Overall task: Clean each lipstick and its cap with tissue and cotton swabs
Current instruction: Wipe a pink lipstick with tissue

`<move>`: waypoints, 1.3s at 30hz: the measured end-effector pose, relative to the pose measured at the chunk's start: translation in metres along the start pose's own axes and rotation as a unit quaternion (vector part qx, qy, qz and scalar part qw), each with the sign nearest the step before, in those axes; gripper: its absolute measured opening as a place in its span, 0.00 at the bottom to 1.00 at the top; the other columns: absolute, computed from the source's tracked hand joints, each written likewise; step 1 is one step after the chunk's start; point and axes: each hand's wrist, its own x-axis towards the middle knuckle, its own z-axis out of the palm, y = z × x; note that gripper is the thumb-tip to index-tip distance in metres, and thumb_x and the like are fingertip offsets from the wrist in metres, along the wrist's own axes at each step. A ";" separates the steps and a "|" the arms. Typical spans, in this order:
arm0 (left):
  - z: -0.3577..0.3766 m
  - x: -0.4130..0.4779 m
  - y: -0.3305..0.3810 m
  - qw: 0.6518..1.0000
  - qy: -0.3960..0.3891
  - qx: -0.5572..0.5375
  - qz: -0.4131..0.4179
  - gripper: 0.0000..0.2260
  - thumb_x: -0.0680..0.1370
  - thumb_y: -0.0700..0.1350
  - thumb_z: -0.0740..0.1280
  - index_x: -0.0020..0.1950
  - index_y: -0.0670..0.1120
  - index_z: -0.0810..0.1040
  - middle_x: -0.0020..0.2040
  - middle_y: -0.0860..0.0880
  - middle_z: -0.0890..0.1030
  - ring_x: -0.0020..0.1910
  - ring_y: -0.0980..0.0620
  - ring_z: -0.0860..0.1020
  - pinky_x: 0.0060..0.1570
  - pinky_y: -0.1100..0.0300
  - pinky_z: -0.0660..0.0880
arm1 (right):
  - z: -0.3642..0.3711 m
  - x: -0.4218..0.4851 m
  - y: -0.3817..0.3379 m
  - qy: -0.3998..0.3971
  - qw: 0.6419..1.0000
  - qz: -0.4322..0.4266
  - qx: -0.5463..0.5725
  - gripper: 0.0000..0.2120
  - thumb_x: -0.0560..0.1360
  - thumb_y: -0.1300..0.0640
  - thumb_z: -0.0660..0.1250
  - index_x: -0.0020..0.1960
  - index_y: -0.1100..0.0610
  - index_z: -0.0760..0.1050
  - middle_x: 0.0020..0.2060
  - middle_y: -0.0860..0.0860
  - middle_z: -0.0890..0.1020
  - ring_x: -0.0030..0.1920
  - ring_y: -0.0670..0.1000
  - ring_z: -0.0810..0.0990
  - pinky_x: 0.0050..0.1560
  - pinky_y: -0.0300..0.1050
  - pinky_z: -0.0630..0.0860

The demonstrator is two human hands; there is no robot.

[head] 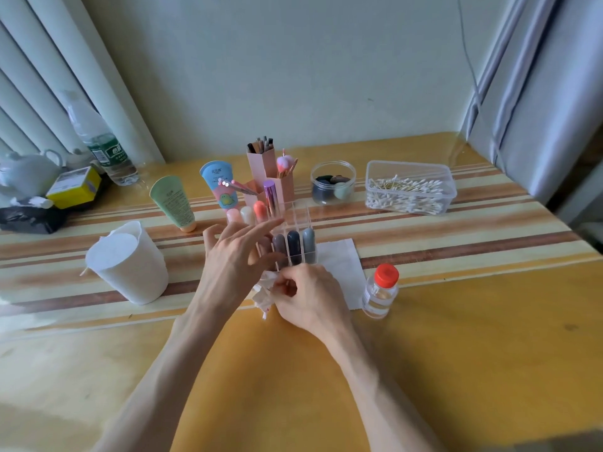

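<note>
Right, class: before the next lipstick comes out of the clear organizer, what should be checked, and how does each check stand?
1. Left hand free: ok, fingers spread at the clear organizer.
2. Wiping material in grip: ok, the right hand grips a crumpled tissue.
3. Lipsticks reachable: ok, three dark lipsticks stand in the front row.
4. Swabs on hand: ok, the swab box holds many.
5. Red-capped bottle upright and capped: ok.
6. Tissue clean enough: cannot tell.
</note>
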 end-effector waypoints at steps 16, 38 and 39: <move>-0.037 -0.018 -0.002 0.954 0.096 -0.268 -0.093 0.15 0.74 0.60 0.78 0.55 0.54 0.85 0.51 0.59 0.86 0.55 0.51 0.85 0.47 0.37 0.82 | -0.001 0.006 -0.008 0.122 0.968 -0.057 0.212 0.19 0.77 0.41 0.74 0.58 0.54 0.81 0.41 0.44 0.83 0.37 0.46 0.83 0.36 0.36 0.78; -0.042 -0.065 -0.012 0.866 0.211 -0.314 -0.326 0.04 0.76 0.46 0.79 0.48 0.48 0.86 0.38 0.54 0.87 0.39 0.60 0.84 0.43 0.68 0.77 | 0.013 0.002 -0.009 0.140 0.974 -0.173 0.046 0.10 0.79 0.55 0.74 0.58 0.58 0.82 0.51 0.46 0.82 0.46 0.41 0.80 0.51 0.30 0.77; -0.040 -0.068 -0.019 0.894 0.172 -0.270 -0.314 0.05 0.75 0.46 0.79 0.48 0.49 0.86 0.39 0.56 0.87 0.39 0.60 0.84 0.42 0.66 0.77 | 0.011 0.003 -0.007 0.141 0.975 -0.164 0.048 0.11 0.79 0.56 0.74 0.59 0.58 0.82 0.51 0.46 0.82 0.46 0.41 0.80 0.51 0.29 0.77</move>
